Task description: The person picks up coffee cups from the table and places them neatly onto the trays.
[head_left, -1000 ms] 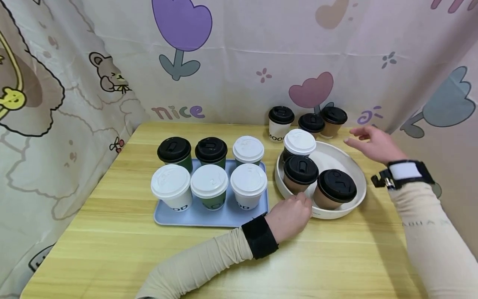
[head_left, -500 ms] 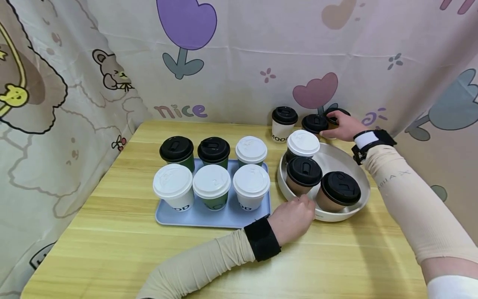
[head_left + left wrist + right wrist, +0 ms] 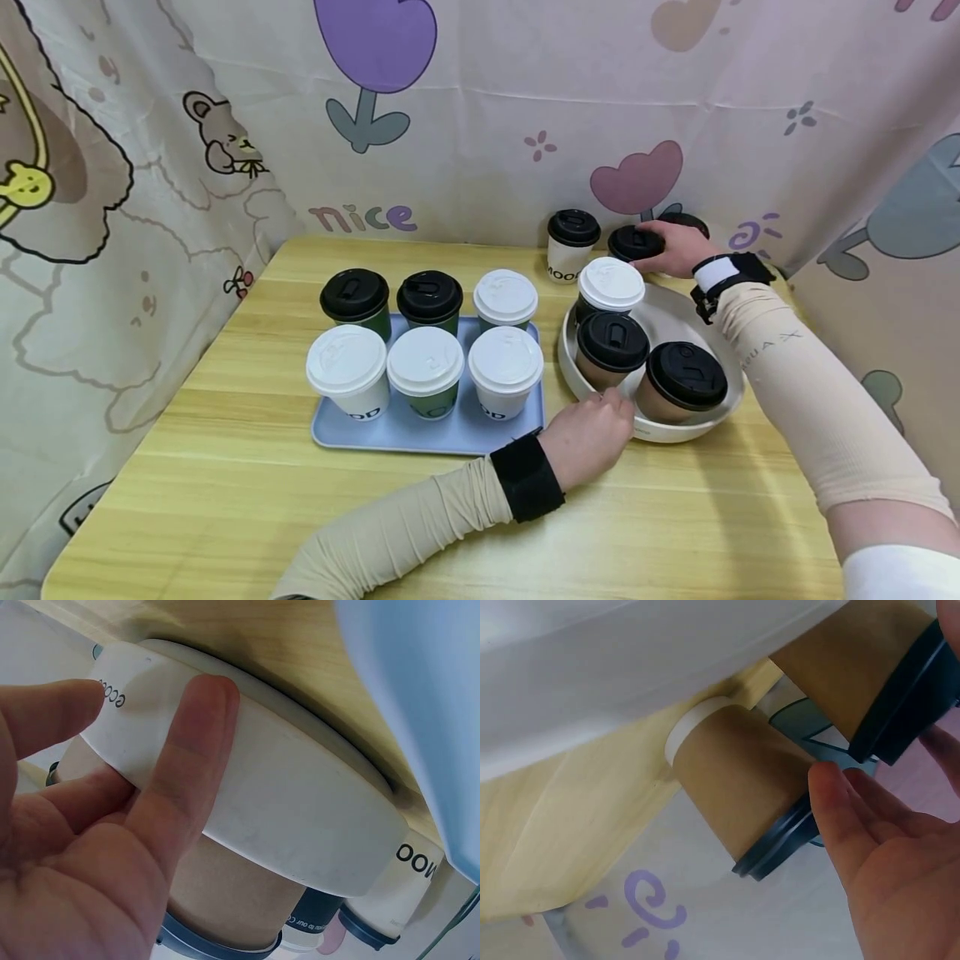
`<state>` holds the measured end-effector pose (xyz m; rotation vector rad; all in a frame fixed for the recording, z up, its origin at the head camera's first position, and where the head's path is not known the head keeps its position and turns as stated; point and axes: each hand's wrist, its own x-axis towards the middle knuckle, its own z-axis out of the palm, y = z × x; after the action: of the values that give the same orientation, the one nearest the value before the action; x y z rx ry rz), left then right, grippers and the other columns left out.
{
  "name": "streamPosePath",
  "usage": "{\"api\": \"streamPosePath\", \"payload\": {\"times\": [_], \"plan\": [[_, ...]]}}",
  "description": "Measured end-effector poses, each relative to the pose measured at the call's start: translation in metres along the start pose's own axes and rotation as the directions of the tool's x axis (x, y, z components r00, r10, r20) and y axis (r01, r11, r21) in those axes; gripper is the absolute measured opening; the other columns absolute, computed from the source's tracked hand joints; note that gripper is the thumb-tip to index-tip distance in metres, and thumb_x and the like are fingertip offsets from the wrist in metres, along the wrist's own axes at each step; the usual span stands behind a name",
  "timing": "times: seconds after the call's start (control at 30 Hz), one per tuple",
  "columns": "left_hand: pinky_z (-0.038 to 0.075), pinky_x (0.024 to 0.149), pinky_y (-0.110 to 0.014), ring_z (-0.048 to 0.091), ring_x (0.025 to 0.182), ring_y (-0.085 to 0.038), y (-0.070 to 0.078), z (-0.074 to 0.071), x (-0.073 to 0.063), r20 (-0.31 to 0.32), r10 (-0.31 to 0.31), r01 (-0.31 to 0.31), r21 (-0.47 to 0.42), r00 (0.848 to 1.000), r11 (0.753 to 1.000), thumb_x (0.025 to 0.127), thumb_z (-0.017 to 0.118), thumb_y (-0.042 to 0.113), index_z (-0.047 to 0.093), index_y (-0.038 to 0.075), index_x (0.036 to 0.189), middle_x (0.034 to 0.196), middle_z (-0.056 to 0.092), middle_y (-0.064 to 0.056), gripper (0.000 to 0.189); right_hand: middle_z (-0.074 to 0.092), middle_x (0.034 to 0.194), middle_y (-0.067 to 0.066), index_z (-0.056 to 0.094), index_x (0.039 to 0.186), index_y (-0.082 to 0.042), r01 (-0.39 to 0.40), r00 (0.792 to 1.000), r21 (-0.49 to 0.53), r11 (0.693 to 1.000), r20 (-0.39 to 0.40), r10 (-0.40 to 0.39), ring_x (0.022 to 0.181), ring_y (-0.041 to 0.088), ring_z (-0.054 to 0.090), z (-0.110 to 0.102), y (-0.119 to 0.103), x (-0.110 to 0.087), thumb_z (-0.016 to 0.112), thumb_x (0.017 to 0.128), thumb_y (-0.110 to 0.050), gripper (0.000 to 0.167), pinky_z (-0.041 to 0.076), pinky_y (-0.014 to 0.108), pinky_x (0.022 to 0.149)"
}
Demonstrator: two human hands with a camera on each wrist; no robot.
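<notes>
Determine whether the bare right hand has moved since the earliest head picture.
Yes: the bare right hand has moved leftward, nearer the pink tulip printed on the pale fabric backdrop.

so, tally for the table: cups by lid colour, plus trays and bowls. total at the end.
White-lidded cups: 5
Black-lidded cups: 7
Blue tray: 1
White bowl: 1
Total: 14
</notes>
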<state>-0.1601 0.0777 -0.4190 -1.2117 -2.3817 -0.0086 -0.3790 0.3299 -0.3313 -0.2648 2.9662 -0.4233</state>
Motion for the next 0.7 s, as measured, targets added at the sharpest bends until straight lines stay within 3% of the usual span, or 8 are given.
{"api": "streamPosePath", "payload": {"times": [0.5,0.7], "plan": [[0.055,0.058,-0.018,0.065,0.076,-0.007,-0.001,-0.001,0.000,0.011,0.015,-0.015,0.013,1.000,1.000,0.101,0.058,0.011,0.073,0.012,0.099,0.087,0.062,0.001,0.015,0.039,0.153,0.036,0.041,0.154,-0.001,-0.014,0.996,0.055,0.998,-0.083,0.019,0.137,0.055,0.039,0.011,-0.004,0.000,0.073,0.096,-0.036,0.075,0.033,0.067,0.110],[0.055,0.059,-0.018,0.064,0.073,-0.006,-0.003,-0.002,-0.001,-0.004,0.037,-0.036,0.017,0.999,0.999,0.100,0.059,0.011,0.073,0.012,0.096,0.084,0.061,0.002,0.015,0.050,0.144,0.035,0.044,0.154,-0.002,0.016,0.978,0.140,0.990,-0.209,0.013,0.128,0.051,0.049,0.011,-0.002,-0.009,0.072,0.094,-0.043,0.078,0.039,0.063,0.104]]}}
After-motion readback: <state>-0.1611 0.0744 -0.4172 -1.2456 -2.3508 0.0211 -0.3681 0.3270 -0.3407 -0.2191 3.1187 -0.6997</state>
